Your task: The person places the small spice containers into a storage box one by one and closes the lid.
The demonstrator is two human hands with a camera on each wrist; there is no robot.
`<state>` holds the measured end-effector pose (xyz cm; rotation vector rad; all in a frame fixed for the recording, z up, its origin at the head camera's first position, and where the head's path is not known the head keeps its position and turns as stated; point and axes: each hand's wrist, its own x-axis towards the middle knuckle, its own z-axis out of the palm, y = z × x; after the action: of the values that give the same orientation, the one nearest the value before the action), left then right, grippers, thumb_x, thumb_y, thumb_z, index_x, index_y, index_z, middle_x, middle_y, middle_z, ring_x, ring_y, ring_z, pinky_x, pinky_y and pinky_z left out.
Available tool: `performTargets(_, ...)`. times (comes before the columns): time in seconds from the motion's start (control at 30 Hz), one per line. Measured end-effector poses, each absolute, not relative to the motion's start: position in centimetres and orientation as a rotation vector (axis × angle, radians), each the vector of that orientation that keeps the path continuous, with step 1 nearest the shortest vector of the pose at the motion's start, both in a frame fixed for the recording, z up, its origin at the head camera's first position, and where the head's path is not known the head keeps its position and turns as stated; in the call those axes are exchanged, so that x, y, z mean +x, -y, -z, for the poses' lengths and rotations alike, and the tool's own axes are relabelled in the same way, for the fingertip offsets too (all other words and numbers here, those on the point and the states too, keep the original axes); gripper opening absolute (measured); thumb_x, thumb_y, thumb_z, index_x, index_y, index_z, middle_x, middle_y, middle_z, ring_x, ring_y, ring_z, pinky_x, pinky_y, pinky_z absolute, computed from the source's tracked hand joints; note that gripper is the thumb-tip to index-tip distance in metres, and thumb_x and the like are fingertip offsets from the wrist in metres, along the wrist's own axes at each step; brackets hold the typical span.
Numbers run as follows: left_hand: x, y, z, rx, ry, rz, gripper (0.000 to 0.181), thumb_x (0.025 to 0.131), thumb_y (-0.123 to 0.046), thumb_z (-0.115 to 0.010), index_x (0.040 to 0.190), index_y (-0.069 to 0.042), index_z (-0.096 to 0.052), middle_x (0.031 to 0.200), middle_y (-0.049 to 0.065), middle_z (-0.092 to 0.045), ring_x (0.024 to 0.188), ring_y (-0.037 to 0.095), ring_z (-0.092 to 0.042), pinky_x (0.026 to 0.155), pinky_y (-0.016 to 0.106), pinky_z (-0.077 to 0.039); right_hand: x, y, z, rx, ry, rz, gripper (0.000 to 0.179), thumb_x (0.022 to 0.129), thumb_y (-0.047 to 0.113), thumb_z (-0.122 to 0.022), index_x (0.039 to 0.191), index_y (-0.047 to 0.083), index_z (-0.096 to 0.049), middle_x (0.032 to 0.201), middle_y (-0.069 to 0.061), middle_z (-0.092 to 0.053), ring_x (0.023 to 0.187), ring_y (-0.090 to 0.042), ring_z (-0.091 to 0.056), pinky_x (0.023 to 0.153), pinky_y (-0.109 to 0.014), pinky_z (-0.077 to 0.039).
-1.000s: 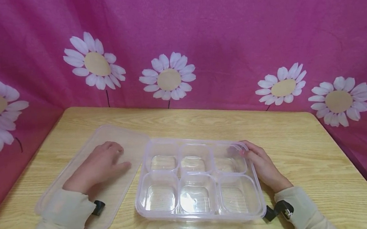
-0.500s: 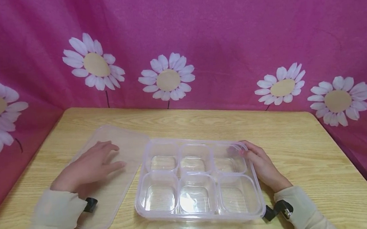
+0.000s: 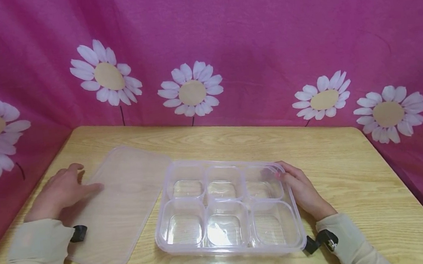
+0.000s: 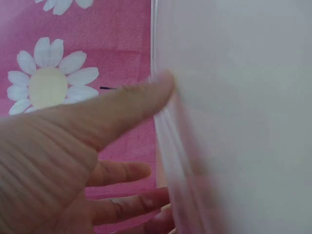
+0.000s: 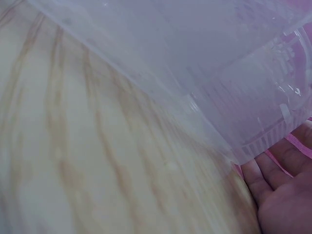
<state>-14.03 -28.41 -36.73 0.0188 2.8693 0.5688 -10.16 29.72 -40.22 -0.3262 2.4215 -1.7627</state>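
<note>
A clear plastic storage box (image 3: pixel 244 250) with several compartments, all bare inside, stands on the table. My right hand (image 3: pixel 306 191) holds its back right corner, thumb at the rim and fingers along the outside. In the right wrist view the fingers (image 5: pixel 280 168) lie against the box's corner (image 5: pixel 243 146). To the left, a flat translucent lid (image 3: pixel 127 202) lies beside the box. My left hand (image 3: pixel 61 190) is at the lid's left edge, fingers spread. The left wrist view has the thumb (image 4: pixel 131 105) overlapping the lid's edge, with the other fingers apart below it.
The wood-grain table (image 3: pixel 334 154) ends at a pink cloth (image 3: pixel 247 28) printed with white daisies, which hangs behind it and along the sides. Black camera mounts (image 3: pixel 78 233) sit at both wrists. The lid and the box are close together.
My left hand has moved left, from over the middle of the lid to its left edge. The right hand and the box have stayed in place.
</note>
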Motion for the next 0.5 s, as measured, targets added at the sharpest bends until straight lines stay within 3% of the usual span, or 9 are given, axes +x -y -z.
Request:
performTargets(0.27,-14.18,28.82,36.51,0.030,-2.870,-0.527,0.057,0.096,-0.026,-0.068,0.128,0.018,-0.054,0.122,0.040,-0.061,0.104,0.051,-0.060,0.088,0.062,-0.053,-9.94,-29.66,40.34,-0.337,-2.396,1.795,0.037,0.110,0.021,-0.041,0.137,0.000,-0.057,0.127,0.009,-0.067,0.114,-0.005,-0.062,0.096,-0.020,-0.055)
performTargets(0.5,-14.36,28.87,36.58,0.010,-2.856,-0.524,0.040,0.098,-0.016,-0.061,0.123,0.015,-0.058,0.122,0.040,-0.061,0.104,0.050,-0.060,0.087,0.059,-0.053,-9.90,-29.59,40.41,-0.348,-2.403,1.799,0.036,0.110,0.019,-0.041,0.136,-0.001,-0.056,0.125,0.008,-0.067,0.112,-0.005,-0.062,0.095,-0.019,-0.055)
